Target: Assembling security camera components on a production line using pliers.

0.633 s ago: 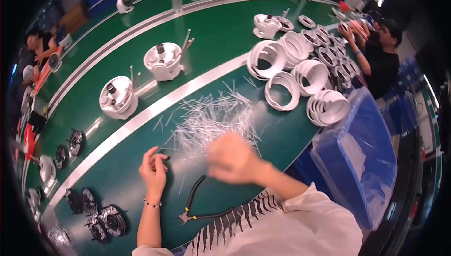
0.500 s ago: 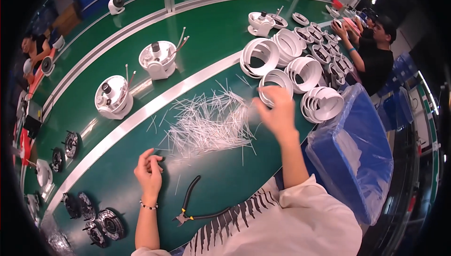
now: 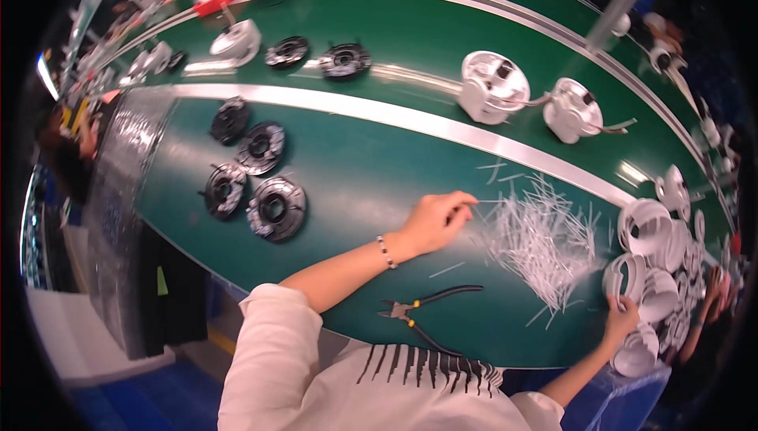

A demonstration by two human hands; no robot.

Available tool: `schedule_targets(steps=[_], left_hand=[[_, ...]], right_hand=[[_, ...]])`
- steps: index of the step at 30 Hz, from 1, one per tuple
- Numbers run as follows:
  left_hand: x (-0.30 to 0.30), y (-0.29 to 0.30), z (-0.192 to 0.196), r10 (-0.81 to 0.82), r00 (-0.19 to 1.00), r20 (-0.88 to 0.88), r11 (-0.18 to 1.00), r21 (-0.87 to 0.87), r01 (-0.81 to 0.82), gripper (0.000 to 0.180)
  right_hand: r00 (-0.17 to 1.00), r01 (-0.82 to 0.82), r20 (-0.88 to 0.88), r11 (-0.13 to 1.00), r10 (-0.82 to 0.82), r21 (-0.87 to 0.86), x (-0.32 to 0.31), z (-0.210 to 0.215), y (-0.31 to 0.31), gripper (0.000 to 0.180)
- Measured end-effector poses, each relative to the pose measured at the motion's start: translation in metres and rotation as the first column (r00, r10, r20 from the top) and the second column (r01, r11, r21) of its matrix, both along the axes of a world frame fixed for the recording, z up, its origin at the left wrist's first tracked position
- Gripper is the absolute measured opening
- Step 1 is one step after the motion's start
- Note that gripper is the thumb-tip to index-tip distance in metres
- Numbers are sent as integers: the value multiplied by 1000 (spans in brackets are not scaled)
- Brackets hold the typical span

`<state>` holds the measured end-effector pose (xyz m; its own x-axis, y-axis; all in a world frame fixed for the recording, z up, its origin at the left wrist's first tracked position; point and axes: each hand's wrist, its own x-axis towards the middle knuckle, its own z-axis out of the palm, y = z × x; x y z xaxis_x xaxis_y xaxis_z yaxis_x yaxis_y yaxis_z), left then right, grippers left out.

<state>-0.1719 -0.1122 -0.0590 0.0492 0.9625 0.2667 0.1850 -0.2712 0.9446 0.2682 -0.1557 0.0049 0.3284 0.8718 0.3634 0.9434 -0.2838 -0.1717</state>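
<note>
the view has swung left since a moment ago, so the black round parts (image 3: 253, 174) that sat at the left edge now lie left of centre on the green worktop (image 3: 363, 186), and the white strips (image 3: 545, 237) have slid to the right. the left hand (image 3: 434, 222), which rested flat on the worktop before, has moved to the near left edge of the strip pile; its grip is pressed together, thumb and forefinger pinching what looks like one thin strip, though the strip is too fine to be sure. the right hand (image 3: 620, 320) has come back from the far rings to the near right, where it rests on a white ring (image 3: 636, 348) at the near end of the ring stack (image 3: 655, 257); its fingers curl over the rim, but whether they clamp it cannot be told. pliers (image 3: 422, 308) lie untouched on the worktop near the body, between the two arms. judging by this, one strip and one ring are being picked up together. two white housings (image 3: 529, 99) sit on the far belt
</note>
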Motion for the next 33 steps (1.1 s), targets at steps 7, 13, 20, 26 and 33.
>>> schedule_targets(steps=[7,13,20,26,33], left_hand=[[-32,12,17,122,980,156,992,10,-125,13],[-111,89,63,462,880,-108,839,374,-395,12],[-212,183,37,450,421,-788,892,373,-255,35],[-220,228,14,81,402,-912,916,-91,-391,67],[-198,205,31,267,391,-881,933,134,-335,63]], right_hand=[[971,-203,-76,948,228,245,-8,4,13,20],[896,-437,129,797,424,417,-151,66,-17,26],[313,-890,-526,438,791,128,-294,30,-47,22],[236,-966,-636,247,734,-73,-328,-6,-46,25],[337,-938,-468,250,817,-239,-313,34,-37,68]])
